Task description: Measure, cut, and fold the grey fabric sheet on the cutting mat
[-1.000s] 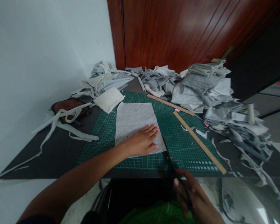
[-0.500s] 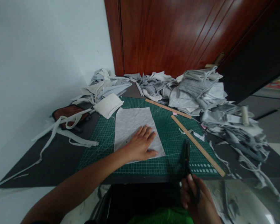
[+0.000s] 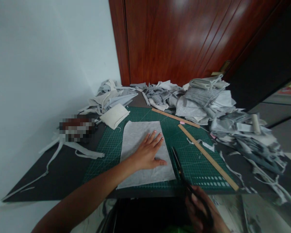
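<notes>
A light grey piece of cloth [image 3: 138, 139], roughly rectangular, lies flat on the green cutting mat [image 3: 109, 142]. My left hand [image 3: 150, 150] presses down on it with fingers spread. My right hand [image 3: 201, 207] grips black-handled scissors [image 3: 179, 165] at the mat's front edge. The blades point up and left, close beside the cloth's right edge. Their tips look nearly together. Part of the handles is hidden by my fingers.
Two wooden rulers [image 3: 206, 155] [image 3: 174, 117] lie on the mat's right side. Grey fabric is heaped at the back right [image 3: 203, 100], with more cloth [image 3: 113, 116] at the back left. Loose strips [image 3: 86, 151] trail on the dark table. A wooden door [image 3: 169, 42] stands behind.
The scissors have swung left, from upright to slanted, nearer the cloth's right edge. More of the cloth's lower part shows towards the table's front edge. My left hand stays spread on the cloth.
</notes>
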Demonstrator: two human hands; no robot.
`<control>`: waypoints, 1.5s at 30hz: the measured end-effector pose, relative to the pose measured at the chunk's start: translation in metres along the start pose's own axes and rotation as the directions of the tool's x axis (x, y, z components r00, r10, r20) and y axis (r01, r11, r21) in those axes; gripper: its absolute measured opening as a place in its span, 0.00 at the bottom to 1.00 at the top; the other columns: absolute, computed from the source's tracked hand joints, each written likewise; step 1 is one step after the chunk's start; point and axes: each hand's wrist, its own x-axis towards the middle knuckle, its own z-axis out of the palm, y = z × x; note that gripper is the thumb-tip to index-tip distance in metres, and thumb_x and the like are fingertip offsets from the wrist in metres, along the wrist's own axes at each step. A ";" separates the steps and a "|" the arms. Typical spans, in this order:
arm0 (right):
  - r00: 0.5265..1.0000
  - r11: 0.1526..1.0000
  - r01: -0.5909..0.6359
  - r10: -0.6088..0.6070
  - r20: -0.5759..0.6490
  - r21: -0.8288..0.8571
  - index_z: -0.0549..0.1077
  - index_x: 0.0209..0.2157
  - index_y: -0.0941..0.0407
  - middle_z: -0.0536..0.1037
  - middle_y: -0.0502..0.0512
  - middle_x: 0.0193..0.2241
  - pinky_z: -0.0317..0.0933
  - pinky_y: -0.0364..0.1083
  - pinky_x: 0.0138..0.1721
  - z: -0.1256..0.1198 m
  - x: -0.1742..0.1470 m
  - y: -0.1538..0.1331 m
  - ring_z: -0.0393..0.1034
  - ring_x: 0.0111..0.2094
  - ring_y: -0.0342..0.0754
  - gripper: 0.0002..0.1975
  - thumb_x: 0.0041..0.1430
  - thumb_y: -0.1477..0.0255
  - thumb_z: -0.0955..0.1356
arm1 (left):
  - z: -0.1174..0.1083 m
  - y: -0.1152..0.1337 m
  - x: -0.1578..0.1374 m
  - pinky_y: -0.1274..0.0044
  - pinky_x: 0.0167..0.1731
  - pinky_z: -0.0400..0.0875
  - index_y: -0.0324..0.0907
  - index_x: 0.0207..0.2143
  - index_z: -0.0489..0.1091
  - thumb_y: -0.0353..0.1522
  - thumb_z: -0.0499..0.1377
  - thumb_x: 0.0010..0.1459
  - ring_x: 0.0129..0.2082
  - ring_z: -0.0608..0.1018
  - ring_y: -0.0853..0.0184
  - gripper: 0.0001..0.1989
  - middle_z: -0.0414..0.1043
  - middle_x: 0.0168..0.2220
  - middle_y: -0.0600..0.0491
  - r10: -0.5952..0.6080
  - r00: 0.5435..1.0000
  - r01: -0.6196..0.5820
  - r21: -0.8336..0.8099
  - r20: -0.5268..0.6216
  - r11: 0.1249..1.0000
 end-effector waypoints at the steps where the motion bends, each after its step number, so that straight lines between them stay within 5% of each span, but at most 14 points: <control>1: 1.000 1.000 -0.009 0.009 0.001 0.010 0.68 0.44 0.50 0.69 0.40 0.21 0.50 0.35 0.11 -0.001 0.002 -0.003 0.55 0.13 0.35 0.32 0.48 0.46 0.78 | 0.003 -0.003 0.000 0.52 0.71 0.41 0.34 0.73 0.50 0.67 0.46 0.60 0.75 0.44 0.43 0.55 0.45 0.75 0.35 -0.001 1.000 0.001 -0.007 0.025 1.000; 10: 0.979 0.992 0.123 -0.118 -0.165 0.019 0.68 0.39 0.51 0.72 0.42 0.22 0.53 0.35 0.12 -0.009 0.009 -0.015 0.59 0.15 0.37 0.28 0.48 0.50 0.79 | 0.004 -0.004 -0.004 0.48 0.71 0.38 0.40 0.73 0.53 0.67 0.49 0.59 0.75 0.45 0.40 0.53 0.48 0.75 0.41 -0.032 0.997 0.034 -0.039 0.072 0.999; 15: 0.970 0.955 0.147 -0.190 -0.150 -0.257 0.70 0.45 0.52 0.68 0.41 0.19 0.51 0.38 0.14 -0.019 0.021 -0.035 0.56 0.15 0.39 0.30 0.50 0.47 0.77 | 0.003 -0.006 -0.004 0.48 0.71 0.37 0.40 0.73 0.53 0.66 0.49 0.60 0.75 0.43 0.41 0.52 0.47 0.75 0.41 -0.032 0.996 0.038 -0.062 0.088 0.997; 17: 0.957 0.865 0.228 -0.285 -0.062 -0.448 0.71 0.45 0.53 0.69 0.42 0.18 0.52 0.41 0.15 -0.030 0.036 -0.055 0.59 0.16 0.43 0.29 0.51 0.48 0.76 | 0.003 -0.007 -0.004 0.49 0.71 0.37 0.40 0.73 0.53 0.65 0.48 0.62 0.75 0.43 0.42 0.50 0.46 0.75 0.41 -0.026 0.995 0.033 -0.068 0.101 0.997; 20: 0.881 0.587 0.356 -0.470 0.052 -0.727 0.72 0.47 0.53 0.82 0.54 0.29 0.65 0.48 0.29 -0.046 0.064 -0.089 0.76 0.30 0.54 0.24 0.54 0.55 0.75 | 0.002 -0.007 -0.004 0.49 0.71 0.38 0.40 0.73 0.53 0.64 0.48 0.63 0.75 0.43 0.43 0.49 0.46 0.75 0.40 -0.026 0.994 0.034 -0.068 0.106 0.997; 23: 0.793 0.201 0.252 -0.603 0.083 -0.947 0.74 0.50 0.53 0.84 0.57 0.33 0.64 0.51 0.32 -0.050 0.086 -0.114 0.79 0.34 0.60 0.21 0.57 0.59 0.70 | 0.002 -0.007 -0.004 0.49 0.71 0.38 0.39 0.73 0.53 0.63 0.49 0.63 0.75 0.43 0.42 0.48 0.47 0.75 0.39 -0.032 0.995 0.039 -0.071 0.096 0.997; 25: 0.781 0.087 0.194 -0.616 0.101 -0.977 0.75 0.50 0.52 0.85 0.58 0.34 0.63 0.50 0.32 -0.044 0.098 -0.122 0.80 0.34 0.60 0.19 0.60 0.60 0.68 | 0.002 -0.008 -0.004 0.48 0.71 0.38 0.40 0.73 0.53 0.62 0.50 0.64 0.75 0.43 0.42 0.47 0.47 0.75 0.39 -0.026 0.995 0.034 -0.083 0.094 0.996; 31: 0.800 0.012 0.224 -0.573 0.177 -0.975 0.77 0.40 0.54 0.86 0.56 0.36 0.65 0.47 0.35 -0.006 0.134 -0.128 0.81 0.36 0.55 0.11 0.58 0.64 0.70 | -0.005 -0.019 -0.001 0.48 0.70 0.45 0.46 0.69 0.62 0.54 0.62 0.63 0.74 0.50 0.43 0.39 0.54 0.73 0.43 0.000 0.994 0.018 -0.166 0.111 0.986; 37: 0.798 -0.119 0.208 -0.553 0.239 -0.971 0.78 0.49 0.59 0.86 0.65 0.42 0.67 0.49 0.42 0.022 0.157 -0.124 0.81 0.44 0.61 0.16 0.57 0.72 0.71 | -0.017 -0.044 0.001 0.58 0.67 0.59 0.46 0.63 0.69 0.44 0.62 0.67 0.70 0.64 0.52 0.25 0.62 0.69 0.44 0.005 0.999 0.004 -0.174 0.054 0.985; 41: 0.786 -0.201 0.228 -0.540 0.302 -0.953 0.77 0.50 0.60 0.84 0.68 0.46 0.67 0.50 0.47 0.026 0.151 -0.117 0.80 0.48 0.61 0.17 0.60 0.73 0.71 | -0.013 -0.053 0.002 0.58 0.67 0.59 0.42 0.64 0.68 0.45 0.61 0.67 0.69 0.64 0.52 0.28 0.63 0.68 0.42 0.022 1.000 -0.020 -0.103 0.016 0.994; 45: 0.756 -0.251 0.283 -0.535 0.376 -0.926 0.80 0.46 0.53 0.85 0.60 0.45 0.66 0.48 0.48 0.009 0.148 -0.128 0.79 0.47 0.56 0.11 0.66 0.70 0.67 | -0.008 -0.053 0.002 0.57 0.67 0.59 0.42 0.64 0.67 0.46 0.59 0.69 0.69 0.63 0.51 0.27 0.64 0.67 0.42 0.050 0.998 -0.052 -0.092 -0.028 0.994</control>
